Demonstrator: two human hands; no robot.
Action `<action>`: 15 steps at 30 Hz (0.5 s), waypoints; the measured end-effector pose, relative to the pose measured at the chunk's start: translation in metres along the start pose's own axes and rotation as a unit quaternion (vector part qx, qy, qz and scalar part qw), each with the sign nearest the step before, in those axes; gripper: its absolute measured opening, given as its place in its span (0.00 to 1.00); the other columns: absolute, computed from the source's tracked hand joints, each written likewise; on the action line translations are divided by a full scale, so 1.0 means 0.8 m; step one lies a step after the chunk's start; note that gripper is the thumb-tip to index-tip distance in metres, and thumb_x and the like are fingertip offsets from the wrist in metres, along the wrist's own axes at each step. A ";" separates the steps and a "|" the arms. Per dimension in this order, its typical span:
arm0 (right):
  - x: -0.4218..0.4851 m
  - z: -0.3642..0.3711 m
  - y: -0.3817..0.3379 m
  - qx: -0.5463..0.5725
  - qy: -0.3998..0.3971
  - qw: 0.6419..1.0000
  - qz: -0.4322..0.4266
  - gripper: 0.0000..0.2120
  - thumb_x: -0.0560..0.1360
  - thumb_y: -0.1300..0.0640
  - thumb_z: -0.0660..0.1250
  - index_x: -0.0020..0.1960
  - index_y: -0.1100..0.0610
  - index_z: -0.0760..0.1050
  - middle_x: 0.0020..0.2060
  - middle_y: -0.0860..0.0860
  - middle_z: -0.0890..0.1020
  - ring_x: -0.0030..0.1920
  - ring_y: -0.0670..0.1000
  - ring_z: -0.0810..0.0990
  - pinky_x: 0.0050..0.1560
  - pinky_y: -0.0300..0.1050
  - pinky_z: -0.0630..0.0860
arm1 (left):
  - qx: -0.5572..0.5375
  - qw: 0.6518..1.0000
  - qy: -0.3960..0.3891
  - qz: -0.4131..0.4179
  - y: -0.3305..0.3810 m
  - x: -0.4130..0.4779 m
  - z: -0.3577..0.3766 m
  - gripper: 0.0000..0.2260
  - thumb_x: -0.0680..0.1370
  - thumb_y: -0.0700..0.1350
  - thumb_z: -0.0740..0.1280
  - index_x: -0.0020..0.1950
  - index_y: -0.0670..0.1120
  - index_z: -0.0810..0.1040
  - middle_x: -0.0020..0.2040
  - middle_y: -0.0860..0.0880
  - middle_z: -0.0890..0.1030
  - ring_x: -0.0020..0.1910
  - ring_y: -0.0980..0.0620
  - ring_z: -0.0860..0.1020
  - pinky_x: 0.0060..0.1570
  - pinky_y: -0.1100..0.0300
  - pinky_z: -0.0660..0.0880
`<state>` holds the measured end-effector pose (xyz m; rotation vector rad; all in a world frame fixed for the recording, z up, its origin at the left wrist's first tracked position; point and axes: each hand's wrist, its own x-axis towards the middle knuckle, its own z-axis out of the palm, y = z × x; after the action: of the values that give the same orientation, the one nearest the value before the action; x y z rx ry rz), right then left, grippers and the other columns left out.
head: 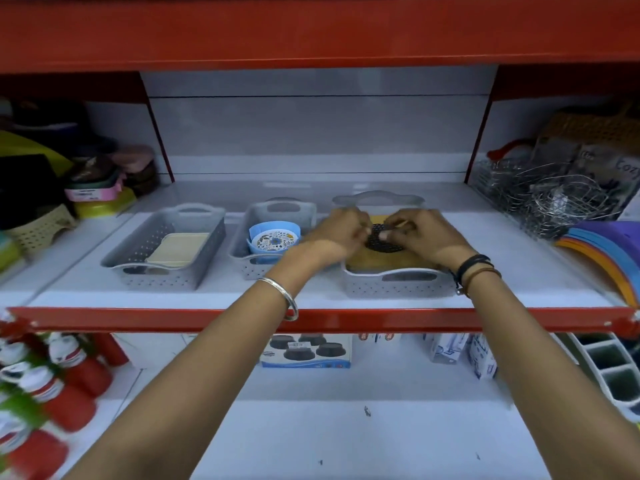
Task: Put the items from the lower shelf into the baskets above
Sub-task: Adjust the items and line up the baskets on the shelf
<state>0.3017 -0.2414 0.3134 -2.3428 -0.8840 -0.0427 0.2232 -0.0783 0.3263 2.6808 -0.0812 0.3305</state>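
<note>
Three grey perforated baskets stand in a row on the upper shelf. The left basket (131, 251) holds a cream flat box (178, 249). The middle basket (239, 237) holds a blue round item with a patterned lid (275, 239). Over the right basket (398, 284), both my hands are closed on a yellow-brown package with a black mesh disc (379, 242) lying in it. My left hand (341, 233) grips its left side, my right hand (422, 233) its right side. On the lower shelf lie a blue box showing dark bowls (306, 351) and white cartons (446, 348).
Red bottles (52, 393) crowd the lower left. A white divided tray (609, 368) sits lower right. Wire baskets (547, 192) and coloured curved plastic pieces (602, 247) fill the upper right; stacked bowls and containers (100, 188) the upper left. A red shelf edge (318, 318) crosses between the levels.
</note>
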 end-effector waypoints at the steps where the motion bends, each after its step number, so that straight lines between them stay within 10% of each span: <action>1: 0.003 0.000 -0.014 0.016 0.034 0.999 -0.011 0.18 0.69 0.42 0.67 0.54 0.50 0.78 0.50 0.49 0.84 0.50 0.50 0.81 0.56 0.52 0.78 | -0.001 0.999 0.038 -0.007 -0.011 -0.004 -0.020 0.12 0.78 0.40 0.60 0.57 0.43 0.78 0.62 0.43 0.78 0.60 0.43 0.76 0.62 0.52 0.72; 10: 0.079 0.091 -0.134 -0.109 -0.155 0.979 -0.072 0.38 0.66 0.43 0.73 0.71 0.52 0.64 0.70 0.51 0.72 0.68 0.54 0.71 0.70 0.48 0.67 | 0.167 0.959 -0.188 -0.127 -0.178 -0.037 -0.117 0.32 0.67 0.57 0.71 0.69 0.54 0.67 0.66 0.47 0.70 0.65 0.46 0.68 0.64 0.53 0.67; 15: 0.100 0.108 -0.139 -0.186 -0.168 0.965 -0.076 0.26 0.65 0.41 0.72 0.60 0.49 0.74 0.56 0.50 0.83 0.55 0.53 0.80 0.52 0.40 0.70 | 0.147 0.971 -0.175 -0.075 -0.204 -0.027 -0.102 0.31 0.60 0.63 0.68 0.61 0.56 0.73 0.64 0.49 0.73 0.70 0.47 0.64 0.64 0.49 0.68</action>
<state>0.2807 -0.0813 0.3238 -2.6723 -1.3173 0.1417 0.2021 0.1040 0.3246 2.9873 0.0722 -0.1961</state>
